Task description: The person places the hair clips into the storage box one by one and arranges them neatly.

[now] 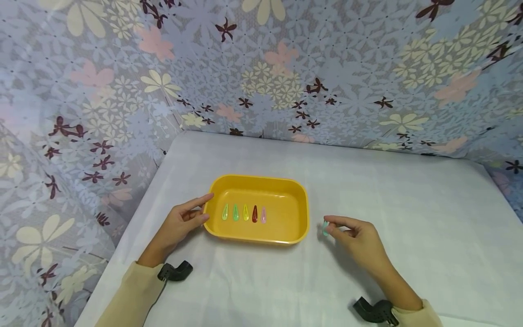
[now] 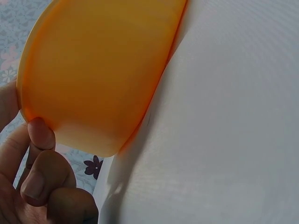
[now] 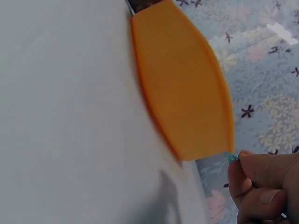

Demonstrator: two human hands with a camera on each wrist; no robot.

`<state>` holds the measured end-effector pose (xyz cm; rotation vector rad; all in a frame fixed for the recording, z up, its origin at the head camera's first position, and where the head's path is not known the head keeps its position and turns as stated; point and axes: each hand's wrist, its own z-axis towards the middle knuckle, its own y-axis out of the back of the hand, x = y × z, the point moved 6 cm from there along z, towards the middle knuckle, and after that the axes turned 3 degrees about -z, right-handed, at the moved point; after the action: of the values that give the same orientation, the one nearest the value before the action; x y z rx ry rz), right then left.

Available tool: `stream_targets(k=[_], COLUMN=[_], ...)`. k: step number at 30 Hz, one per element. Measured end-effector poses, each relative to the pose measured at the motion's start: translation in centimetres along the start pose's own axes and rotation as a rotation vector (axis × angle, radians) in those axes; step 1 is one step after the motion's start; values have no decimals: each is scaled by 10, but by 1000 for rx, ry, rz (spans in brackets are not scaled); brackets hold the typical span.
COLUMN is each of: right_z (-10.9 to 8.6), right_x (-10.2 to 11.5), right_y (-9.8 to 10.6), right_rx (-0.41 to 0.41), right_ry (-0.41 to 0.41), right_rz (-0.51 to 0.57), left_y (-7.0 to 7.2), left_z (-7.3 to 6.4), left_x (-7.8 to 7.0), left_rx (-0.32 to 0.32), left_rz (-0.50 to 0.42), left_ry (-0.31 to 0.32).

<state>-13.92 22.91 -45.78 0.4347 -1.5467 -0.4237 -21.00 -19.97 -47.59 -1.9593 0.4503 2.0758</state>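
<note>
A yellow plastic tray (image 1: 286,213) sits on the white-covered table. Inside it, several snap hair clips stand in a row toward the left: light green ones, a yellow clip (image 1: 245,212), a dark red clip (image 1: 254,214) and a pink clip (image 1: 263,215). My left hand (image 1: 177,227) holds the tray's left end, thumb and fingers at the rim; the left wrist view shows them against the tray wall. To the right of the tray, just above the cloth, my right hand (image 1: 361,240) pinches a teal hair clip (image 1: 325,228) between thumb and index finger, apart from the tray.
White cloth (image 1: 408,204) covers the table around the tray. Floral fabric (image 1: 278,68) hangs behind the table and along its left side. A black wrist mount (image 1: 175,271) sits on the left wrist, another mount (image 1: 376,311) on the right.
</note>
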Motion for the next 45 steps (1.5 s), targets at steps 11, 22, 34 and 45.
stream_targets(k=[11,22,34,45], right_z=[20,47,66,70], right_x=[51,96,109,104], right_y=[-5,-52,-100,-119], right_rx=[-2,132,194,184], right_ry=[57,117,186,207], right_rz=[-32,-66,-332,-487], left_y=[1,0,2,2], left_z=[-1,2,2,2], left_x=[0,0,1,0], left_rx=[5,15,9,9], left_rz=[-5,-7,-5,7], left_ry=[1,-29,-20,-20])
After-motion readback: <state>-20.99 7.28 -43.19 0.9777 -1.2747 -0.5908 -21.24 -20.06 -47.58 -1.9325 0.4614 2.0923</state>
